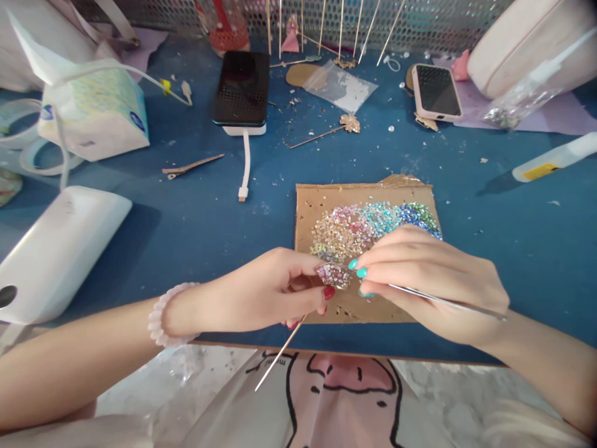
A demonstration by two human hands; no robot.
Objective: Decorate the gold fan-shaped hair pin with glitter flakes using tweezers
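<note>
My left hand [265,289] pinches a small metal ornament set with pink and lilac rhinestones [334,274], its fingers closed at the left edge. A thin stick [278,359] slants down from beneath that hand toward the lap; it appears to belong to the ornament, a hair stick, though the join is hidden. My right hand [433,277] grips slim metal tweezers [445,301], whose tips reach the ornament's upper right edge. Whether a stone sits between the tips is too small to tell. Both hands are over a cardboard sheet [305,198] spread with loose coloured rhinestones [342,230].
Behind the cardboard lie a leaf-topped hair stick [349,123], a plastic bag [342,87] and a pale-cased phone [436,92]. Left stand a black phone [242,87], a hair clip [193,165], a tissue pack [96,112] and a white device [65,249]. A glue bottle [555,158] lies right.
</note>
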